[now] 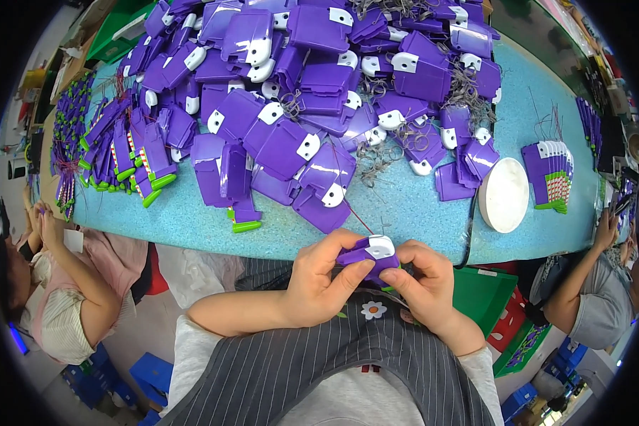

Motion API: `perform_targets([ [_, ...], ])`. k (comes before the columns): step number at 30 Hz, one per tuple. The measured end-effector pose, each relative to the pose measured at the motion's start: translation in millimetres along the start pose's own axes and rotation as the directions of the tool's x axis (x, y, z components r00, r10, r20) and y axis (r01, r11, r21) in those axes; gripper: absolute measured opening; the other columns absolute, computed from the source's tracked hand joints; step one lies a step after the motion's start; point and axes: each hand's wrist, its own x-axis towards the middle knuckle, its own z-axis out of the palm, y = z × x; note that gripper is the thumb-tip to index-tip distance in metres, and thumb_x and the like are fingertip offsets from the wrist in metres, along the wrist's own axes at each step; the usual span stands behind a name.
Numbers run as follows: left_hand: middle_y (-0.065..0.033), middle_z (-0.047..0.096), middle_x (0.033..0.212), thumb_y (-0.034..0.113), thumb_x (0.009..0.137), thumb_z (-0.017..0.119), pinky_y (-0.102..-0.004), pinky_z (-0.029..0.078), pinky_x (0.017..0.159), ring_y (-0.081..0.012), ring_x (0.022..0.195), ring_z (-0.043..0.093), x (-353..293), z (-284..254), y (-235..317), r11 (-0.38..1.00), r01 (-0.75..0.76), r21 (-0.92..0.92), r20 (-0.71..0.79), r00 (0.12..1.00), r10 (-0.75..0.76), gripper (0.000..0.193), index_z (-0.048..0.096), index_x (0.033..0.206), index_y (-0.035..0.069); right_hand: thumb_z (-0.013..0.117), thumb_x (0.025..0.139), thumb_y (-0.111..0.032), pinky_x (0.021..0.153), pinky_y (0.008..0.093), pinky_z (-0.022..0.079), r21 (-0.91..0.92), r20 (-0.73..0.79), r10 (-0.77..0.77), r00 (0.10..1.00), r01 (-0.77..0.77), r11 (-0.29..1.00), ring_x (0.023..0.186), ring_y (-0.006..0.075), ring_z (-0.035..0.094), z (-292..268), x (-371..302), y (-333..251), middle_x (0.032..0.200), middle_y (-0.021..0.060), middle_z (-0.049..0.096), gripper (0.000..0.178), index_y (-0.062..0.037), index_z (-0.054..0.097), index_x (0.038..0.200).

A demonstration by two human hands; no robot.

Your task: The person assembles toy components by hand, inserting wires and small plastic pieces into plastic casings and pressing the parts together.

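Observation:
In front of my chest, at the table's near edge, both hands hold a purple plastic casing (383, 261) with a white rounded end. A thin red wire rises from it toward the pile, and a bit of green shows underneath. My left hand (325, 273) pinches its left side between thumb and fingers. On the other side, my right hand (424, 280) is closed on it, thumb against the lower right edge. Some fingers are hidden behind the casing. Just beyond lies a heap of similar purple casings (277, 145) with white corners. Tangled grey metal pieces (378, 165) lie among them.
A white round bowl (504, 195) stands right on the blue table (433, 238). Past it sits a neat stack of purple casings with green ends (550, 174). Similar pieces with red wires (131, 153) pile up left. Co-workers sit at both sides; a green crate (481, 295) is below.

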Motion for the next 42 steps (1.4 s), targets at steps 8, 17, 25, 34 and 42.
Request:
perform_targets([
  [8, -0.0087, 0.059, 0.104, 0.005, 0.093, 0.052, -0.0258, 0.046, 0.082, -0.0095, 0.094, 0.055, 14.0, -18.8, 15.7, 0.971, -0.021, -0.240, -0.075, 0.997, 0.004, 0.024, 0.045, 0.114, -0.003, 0.071, 0.078, -0.010, 0.056, 0.0290, 0.045, -0.033, 0.083, 0.047, 0.995, -0.045, 0.998, 0.070, 0.0166, 0.061, -11.6, -2.7, -1.6, 0.079, 0.0090, 0.063, 0.018, 0.0019, 0.064, 0.088],
  [17, -0.0114, 0.058, 0.089, 0.011, 0.090, 0.055, -0.0294, 0.046, 0.068, -0.0161, 0.077, 0.056, -0.2, 0.9, 11.9, 0.992, -0.055, 0.110, 0.052, 0.997, 0.050, 0.023, 0.047, 0.106, -0.003, 0.067, 0.080, -0.008, 0.061, 0.0279, 0.046, 0.048, 0.106, -0.028, 0.994, 0.023, 0.999, 0.070, 0.0193, 0.061, -10.0, 2.9, -9.0, 0.081, 0.0114, 0.063, 0.013, 0.0006, 0.062, 0.089],
  [25, -0.0220, 0.052, 0.105, 0.007, 0.076, 0.070, -0.0428, 0.046, 0.076, -0.0374, 0.086, 0.056, 11.3, -7.6, 29.7, 0.880, -0.389, 0.273, 0.502, 0.838, 0.215, 0.056, 0.036, 0.119, -0.005, 0.070, 0.076, -0.005, 0.063, 0.0330, 0.048, -0.141, 0.157, -0.294, 0.943, 0.316, 0.938, 0.074, 0.0255, 0.061, -22.5, 0.6, -36.8, 0.088, 0.0136, 0.061, 0.025, 0.0019, 0.058, 0.097],
  [34, -0.0114, 0.054, 0.115, 0.002, 0.066, 0.064, -0.0476, 0.039, 0.091, -0.0349, 0.111, 0.048, 71.2, -65.2, 57.7, 0.124, -0.532, 0.838, 0.523, 0.847, 0.100, 0.037, 0.059, 0.103, 0.002, 0.064, 0.082, -0.002, 0.069, 0.0201, 0.040, -0.606, -0.511, -0.474, 0.717, 0.090, 0.790, 0.077, 0.0078, 0.051, -193.8, 27.6, -34.2, 0.088, 0.0005, 0.057, 0.024, 0.0015, 0.056, 0.105],
  [42, -0.0107, 0.060, 0.094, 0.010, 0.070, 0.058, -0.0432, 0.044, 0.085, -0.0262, 0.095, 0.057, 81.0, -77.4, 45.2, -0.070, -0.669, 0.740, 0.641, 0.671, 0.372, 0.026, 0.061, 0.093, -0.001, 0.074, 0.073, -0.012, 0.079, 0.0387, 0.043, -0.928, -0.369, -0.686, 0.627, -0.292, 0.232, 0.091, 0.0315, 0.055, -219.4, 48.1, 7.1, 0.095, 0.0155, 0.058, 0.035, 0.0018, 0.057, 0.100],
])
